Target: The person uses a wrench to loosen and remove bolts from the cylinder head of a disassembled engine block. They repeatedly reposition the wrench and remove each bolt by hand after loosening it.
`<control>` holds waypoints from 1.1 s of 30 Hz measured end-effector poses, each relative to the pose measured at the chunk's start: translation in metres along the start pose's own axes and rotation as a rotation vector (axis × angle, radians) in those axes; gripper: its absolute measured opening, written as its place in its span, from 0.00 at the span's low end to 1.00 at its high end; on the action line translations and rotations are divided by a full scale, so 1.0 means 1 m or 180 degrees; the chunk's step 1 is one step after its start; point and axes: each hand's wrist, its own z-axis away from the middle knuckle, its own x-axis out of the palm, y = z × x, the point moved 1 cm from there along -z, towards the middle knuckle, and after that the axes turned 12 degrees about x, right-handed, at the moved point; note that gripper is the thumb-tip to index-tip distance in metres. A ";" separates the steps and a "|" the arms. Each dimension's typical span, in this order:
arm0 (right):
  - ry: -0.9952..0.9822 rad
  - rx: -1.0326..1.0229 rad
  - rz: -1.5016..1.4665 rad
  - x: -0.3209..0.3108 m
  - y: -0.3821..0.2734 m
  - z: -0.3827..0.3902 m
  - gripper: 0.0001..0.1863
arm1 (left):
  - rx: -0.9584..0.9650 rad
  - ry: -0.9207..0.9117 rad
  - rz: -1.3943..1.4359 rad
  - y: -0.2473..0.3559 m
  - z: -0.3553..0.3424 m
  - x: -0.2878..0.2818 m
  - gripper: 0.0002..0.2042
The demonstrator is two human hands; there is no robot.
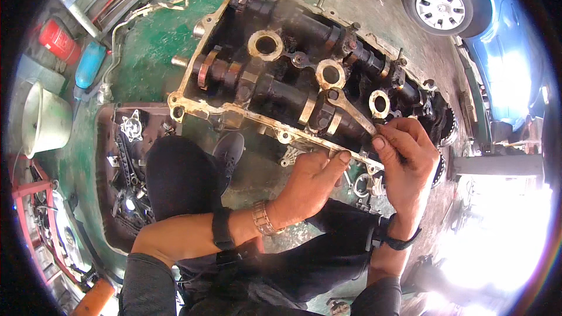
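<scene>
A dark, oily engine cylinder head (275, 90) with a pale gasket rim lies in front of me, its camshafts bare. My right hand (408, 155) pinches the near end of a wrench (355, 112). The wrench's other end sits on a bolt head at a camshaft cap, near the middle of the engine. My left hand (307, 182) grips the near rim of the cylinder head, thumb on top; its fingers are mostly hidden below the edge. Round pale-rimmed openings (265, 45) stand between the camshafts.
A brown tray (105, 158) of loose metal engine parts lies left of my knee. Further left are a white bucket (47, 120), a red cylinder (58, 41) and a blue bottle (90, 65). A blue car (497, 41) stands at the upper right. Timing gears (448, 126) edge the engine's right end.
</scene>
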 end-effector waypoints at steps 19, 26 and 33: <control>-0.0186 -0.0400 0.0752 -0.001 -0.037 0.023 0.21 | 0.0119 -0.0065 -0.0059 -0.003 -0.002 -0.002 0.16; -0.0810 -0.1093 0.0838 0.001 -0.050 0.031 0.19 | 0.0914 -0.0119 -0.0460 0.004 0.000 -0.004 0.12; -0.0890 -0.1684 0.0630 0.011 -0.063 0.027 0.16 | 0.1000 -0.0234 -0.0333 0.004 0.000 -0.010 0.10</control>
